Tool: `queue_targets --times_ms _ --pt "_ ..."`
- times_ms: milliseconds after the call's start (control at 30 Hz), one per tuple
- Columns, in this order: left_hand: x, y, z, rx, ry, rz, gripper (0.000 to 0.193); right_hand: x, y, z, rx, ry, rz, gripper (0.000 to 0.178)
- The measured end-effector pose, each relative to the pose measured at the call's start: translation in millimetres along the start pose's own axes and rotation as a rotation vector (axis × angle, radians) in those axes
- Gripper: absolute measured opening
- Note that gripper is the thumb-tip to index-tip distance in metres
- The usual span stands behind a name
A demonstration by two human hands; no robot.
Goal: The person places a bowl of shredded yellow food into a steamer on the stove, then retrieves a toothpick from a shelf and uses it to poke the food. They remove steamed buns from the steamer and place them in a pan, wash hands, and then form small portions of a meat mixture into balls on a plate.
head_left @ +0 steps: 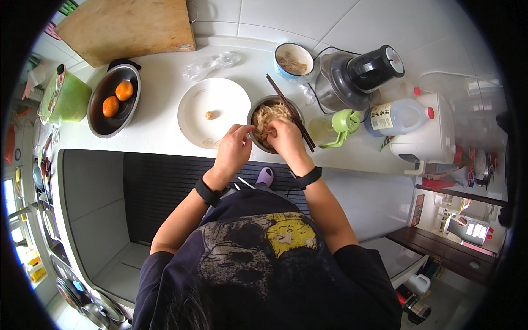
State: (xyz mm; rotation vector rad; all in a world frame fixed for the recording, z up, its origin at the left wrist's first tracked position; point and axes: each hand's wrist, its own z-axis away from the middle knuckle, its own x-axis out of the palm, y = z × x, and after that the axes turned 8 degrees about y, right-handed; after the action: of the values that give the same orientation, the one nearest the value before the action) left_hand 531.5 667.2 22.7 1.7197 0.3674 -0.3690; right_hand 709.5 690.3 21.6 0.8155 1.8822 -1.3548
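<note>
A metal bowl holds a pale brown minced mixture, with a pair of dark chopsticks lying across its right side. My right hand reaches over the near rim, its bent fingertips pinching at the mixture. At the bowl's left rim is my left hand, with fingers drawn together; what lies between them is too small to make out. Just left of the bowl, a wide white plate carries one small ball of mixture. Both wrists wear black bands.
An oval metal basin with two oranges stands left, beside a green container. Behind are a crumpled plastic bag and small bowl. A food chopper, green-lidded jug and bottles crowd the right.
</note>
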Motion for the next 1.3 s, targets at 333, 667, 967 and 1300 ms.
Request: queue_targets --times_ms 333,667,967,1300 --pt "33.0 7.4 -10.4 -0.272 -0.112 0.378 0.034 -29.6 9.6 5.7 0.715 -0.036 -1.222 0.025" --pt "48.4 19.2 -32.0 -1.026 -0.333 1.582 0.058 -1.8 -18.8 11.9 0.03 0.277 -0.334 0.015" --pt "46.2 38.7 -25.5 -0.872 -0.295 1.707 0.055 -18.2 -40.2 -10.2 -0.183 0.37 -0.098 0.038" --pt "28.4 49.2 -28.0 -0.803 -0.3 1.65 0.07 -23.1 -53.0 -15.6 -0.254 0.221 -0.162 0.047"
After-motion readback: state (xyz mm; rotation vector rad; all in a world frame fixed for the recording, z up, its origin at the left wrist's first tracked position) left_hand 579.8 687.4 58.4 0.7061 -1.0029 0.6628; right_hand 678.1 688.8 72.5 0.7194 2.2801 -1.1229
